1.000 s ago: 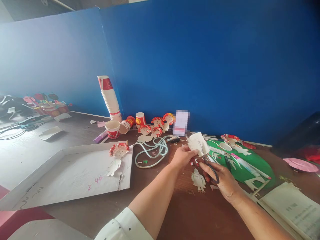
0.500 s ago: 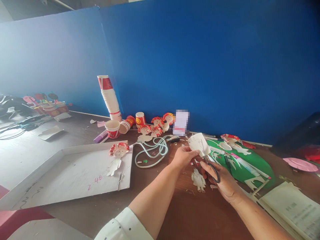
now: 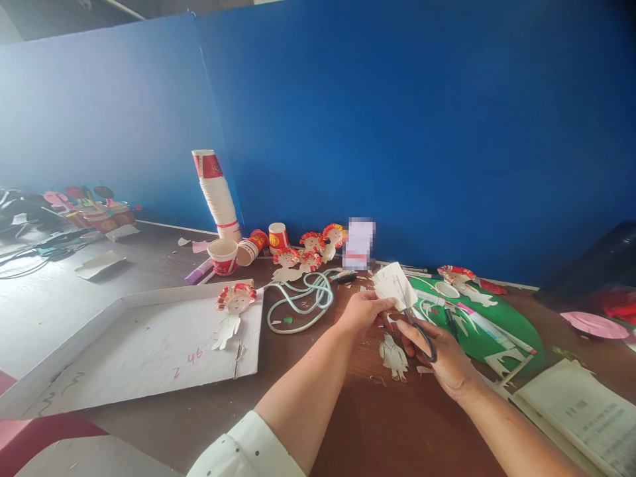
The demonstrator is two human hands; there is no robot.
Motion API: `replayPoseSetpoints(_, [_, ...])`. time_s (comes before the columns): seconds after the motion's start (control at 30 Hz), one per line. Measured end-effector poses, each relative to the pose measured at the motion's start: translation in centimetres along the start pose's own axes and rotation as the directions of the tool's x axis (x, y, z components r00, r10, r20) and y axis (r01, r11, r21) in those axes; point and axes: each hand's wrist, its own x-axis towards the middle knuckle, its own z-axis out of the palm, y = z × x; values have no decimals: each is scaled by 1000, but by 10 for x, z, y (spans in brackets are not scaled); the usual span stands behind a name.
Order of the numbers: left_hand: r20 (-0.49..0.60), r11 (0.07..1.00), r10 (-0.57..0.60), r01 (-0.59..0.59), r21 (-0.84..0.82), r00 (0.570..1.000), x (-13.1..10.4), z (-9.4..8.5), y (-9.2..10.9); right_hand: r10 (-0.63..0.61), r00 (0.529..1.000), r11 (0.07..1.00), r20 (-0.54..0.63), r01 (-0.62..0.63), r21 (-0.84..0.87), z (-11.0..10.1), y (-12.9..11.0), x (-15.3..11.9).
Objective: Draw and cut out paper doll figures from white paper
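Note:
Between the thumb and fingers of my left hand (image 3: 366,310) is a white piece of paper (image 3: 394,283) with drawn outlines on it. My right hand (image 3: 444,361) grips black-handled scissors (image 3: 425,343); their blades point up and left, at the lower edge of the paper. Just below the hands, a white paper figure cutout (image 3: 394,358) lies on the brown table. Small paper scraps are strewn around it. My fingers partly hide the scissors' handles.
A white shallow box lid (image 3: 149,344) with a red-fringed lion figure (image 3: 235,299) lies left. Behind it stand stacked paper cups (image 3: 218,199). A pale cable (image 3: 298,324) coils mid-table. Right are a green sheet (image 3: 527,324) with pens and an open book (image 3: 576,411).
The paper in my left hand has tilted slightly. Both hands and the scissors stay in nearly the same place; the whole view has shifted a little.

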Motion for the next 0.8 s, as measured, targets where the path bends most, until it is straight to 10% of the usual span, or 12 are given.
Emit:
replayPoseSetpoints(0.27, [64, 959, -160, 171, -227, 985, 2, -2, -2, 35, 999, 999, 17, -35, 1, 0, 1, 0])
replayPoseSetpoints(0.8, [-19, 999, -21, 20, -30, 1000, 4, 0, -7, -14, 1000, 997, -11, 13, -75, -3, 2, 2])
